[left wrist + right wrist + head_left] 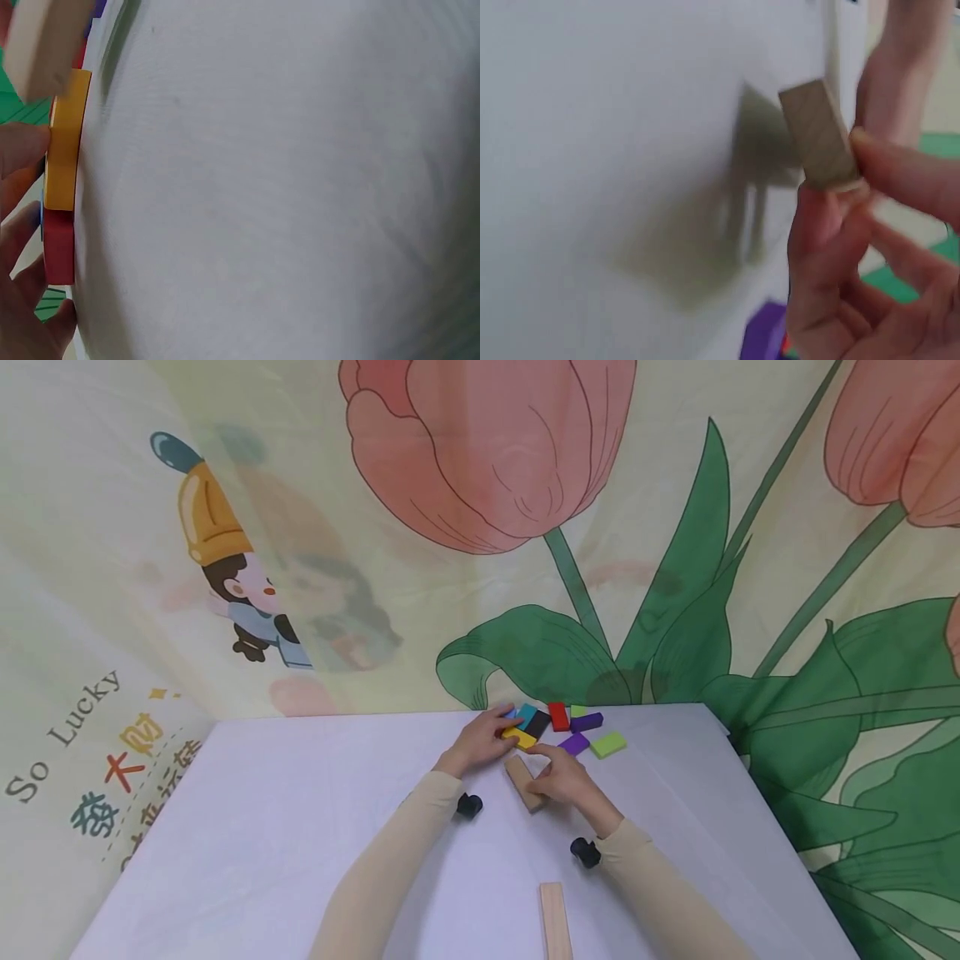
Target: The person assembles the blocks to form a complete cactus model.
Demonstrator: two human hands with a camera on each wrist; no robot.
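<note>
My right hand (564,779) pinches a plain wooden block (521,781) between thumb and fingers. In the right wrist view the end of this block (820,135) faces the camera, with its shadow on the white cloth beside it. At the far edge of the table my left hand (482,739) rests against a group of coloured blocks. Its fingers (22,146) touch the yellow block (66,150), which sits beside a red block (58,247). Blue and black blocks (537,722) lie just behind the yellow one; the left hand partly hides the group.
Right of the group lie a red block (558,717), purple blocks (587,722) and a lime green block (608,745). A wooden strip (555,920) lies near the front of the white-covered table (285,827). A printed tulip curtain (495,460) hangs behind the far edge.
</note>
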